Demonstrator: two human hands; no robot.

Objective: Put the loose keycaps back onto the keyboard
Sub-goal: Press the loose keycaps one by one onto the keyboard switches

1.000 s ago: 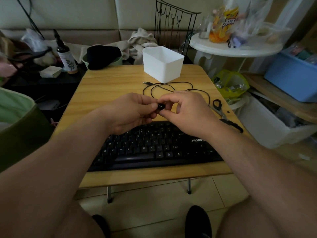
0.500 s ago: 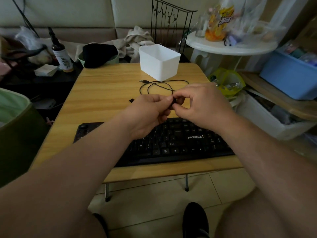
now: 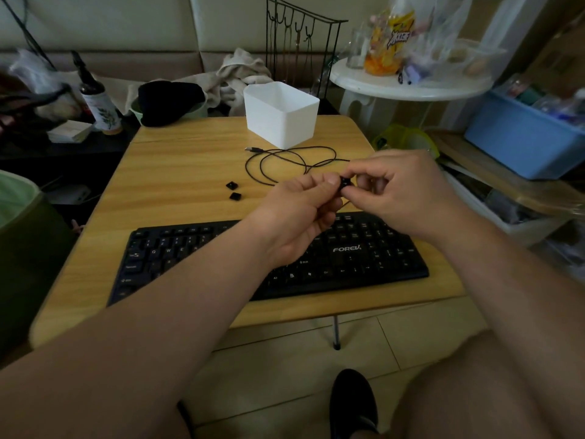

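Held keycap: small black plastic keycap (image 3: 345,182), pinched between both hands above the black keyboard (image 3: 364,251), likely being oriented.
Fingers: left hand (image 3: 300,213) and right hand (image 3: 408,188) curled, pinching it.
Spare keycaps: 2 loose black keycaps (image 3: 233,190) on the wooden worktop (image 3: 177,172).

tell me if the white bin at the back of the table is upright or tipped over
Upright: the white bin stands on its base on the table, open rim facing up.

hands (image 3: 348,198) pinching keycap (image 3: 345,182), keyboard (image 3: 364,251) below, two loose keycaps (image 3: 233,190)

Black keyboard (image 3: 221,258) and black keycaps (image 3: 235,196) on a yellow wood-grain table (image 3: 177,172); white bin (image 3: 281,114).
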